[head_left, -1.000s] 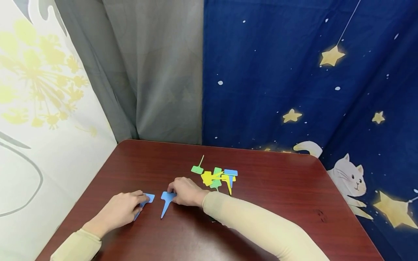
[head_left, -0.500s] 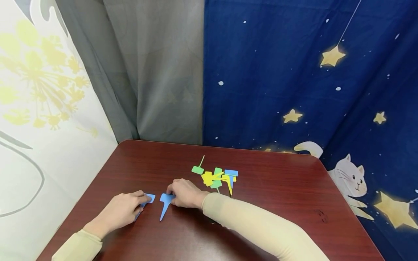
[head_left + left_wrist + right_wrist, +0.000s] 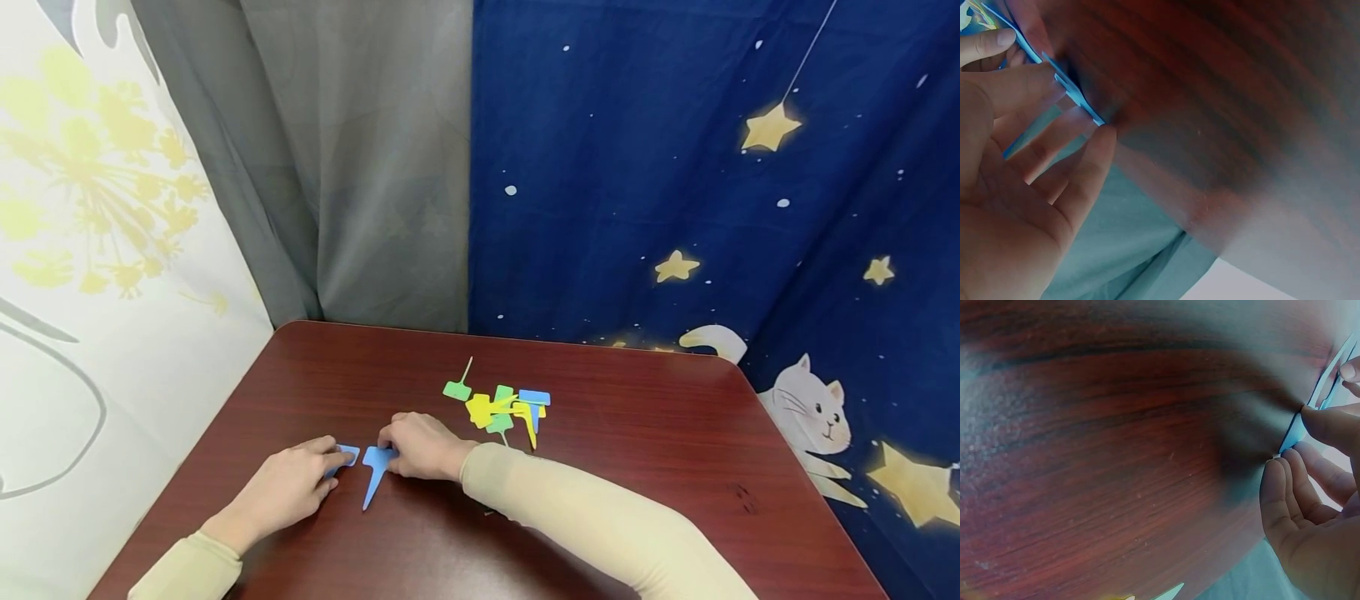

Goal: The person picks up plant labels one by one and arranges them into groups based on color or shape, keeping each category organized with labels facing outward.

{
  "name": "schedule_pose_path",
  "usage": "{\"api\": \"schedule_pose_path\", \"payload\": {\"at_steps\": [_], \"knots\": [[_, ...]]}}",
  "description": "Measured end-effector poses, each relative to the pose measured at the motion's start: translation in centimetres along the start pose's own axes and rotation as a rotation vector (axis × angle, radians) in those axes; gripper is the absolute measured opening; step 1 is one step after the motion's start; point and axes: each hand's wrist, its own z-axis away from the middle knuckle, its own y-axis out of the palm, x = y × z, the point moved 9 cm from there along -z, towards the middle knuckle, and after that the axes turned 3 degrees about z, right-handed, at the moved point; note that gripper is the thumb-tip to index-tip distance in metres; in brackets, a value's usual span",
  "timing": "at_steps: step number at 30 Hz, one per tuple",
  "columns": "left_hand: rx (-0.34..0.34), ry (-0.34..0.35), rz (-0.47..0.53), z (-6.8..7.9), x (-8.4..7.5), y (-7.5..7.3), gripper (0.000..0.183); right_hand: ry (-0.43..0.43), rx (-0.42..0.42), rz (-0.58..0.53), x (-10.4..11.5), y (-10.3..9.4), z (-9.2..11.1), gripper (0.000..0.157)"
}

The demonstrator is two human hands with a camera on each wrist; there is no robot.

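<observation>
Two blue T-shaped plant labels are side by side low over the near left of the table, a narrow gap between their heads in the head view. My left hand (image 3: 288, 487) holds the left blue plant label (image 3: 347, 455) between thumb and fingers; its stem is hidden under that hand. My right hand (image 3: 423, 447) pinches the right edge of the other blue plant label (image 3: 374, 477), whose pointed stem slants toward me. In the left wrist view, fingertips meet the thin edge of the held blue label (image 3: 1072, 90). The right wrist view shows thumb and fingers at its blue label (image 3: 1294, 431).
Beyond the right hand, green and yellow plant labels (image 3: 480, 411) overlap in a loose pile with another blue plant label (image 3: 535, 399). A single green label (image 3: 457, 390) lies just left of it. Curtains stand behind the brown table (image 3: 637, 417).
The right hand has shifted slightly left with its blue label, whose head is now closer to the left one. The left hand has turned a little, hiding its label's stem.
</observation>
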Motion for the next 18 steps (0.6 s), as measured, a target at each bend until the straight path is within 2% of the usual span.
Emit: {"api": "schedule_pose_path", "payload": {"at_steps": [18], "knots": [[-0.02, -0.026, 0.011, 0.37, 0.02, 0.53, 0.036, -0.016, 0.002, 0.0, 0.66, 0.46, -0.73, 0.027]]}}
